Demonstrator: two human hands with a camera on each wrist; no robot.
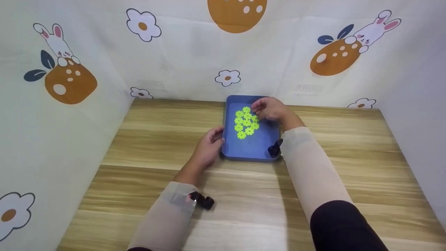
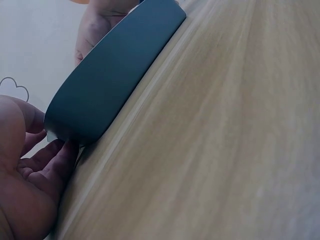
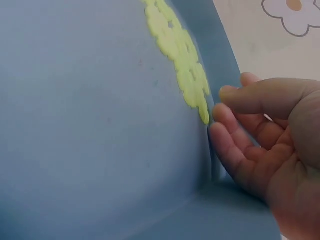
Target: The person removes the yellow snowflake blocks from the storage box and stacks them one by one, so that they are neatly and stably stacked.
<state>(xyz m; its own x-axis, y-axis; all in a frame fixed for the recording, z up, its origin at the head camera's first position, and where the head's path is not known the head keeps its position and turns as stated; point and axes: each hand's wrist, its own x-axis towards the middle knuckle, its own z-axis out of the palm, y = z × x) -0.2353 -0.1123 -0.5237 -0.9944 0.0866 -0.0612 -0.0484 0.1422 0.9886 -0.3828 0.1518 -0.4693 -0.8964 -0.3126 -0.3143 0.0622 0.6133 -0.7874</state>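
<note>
A shallow blue tray (image 1: 252, 148) lies on the wooden table, holding a flat cluster of yellow-green flower-shaped discs (image 1: 246, 122). At the tray's left side, my left hand (image 1: 208, 148) grips the edge. Up close in the left wrist view, the thumb and fingers of that hand (image 2: 30, 170) meet the corner of the tray wall (image 2: 110, 75). My right hand (image 1: 271, 109) hovers over the tray's far right part, beside the discs. Its fingers are loosely bent with nothing visible between them; in the right wrist view the fingertips (image 3: 222, 112) are close to the cluster's end (image 3: 192, 92).
The wooden table (image 1: 156, 139) extends on both sides of the tray. A pale cloth (image 1: 188, 59) printed with flowers and rabbits hangs right behind it. Small black cameras (image 1: 202, 200) are strapped to both wrists; the right one overlaps the tray's near right corner in the head view.
</note>
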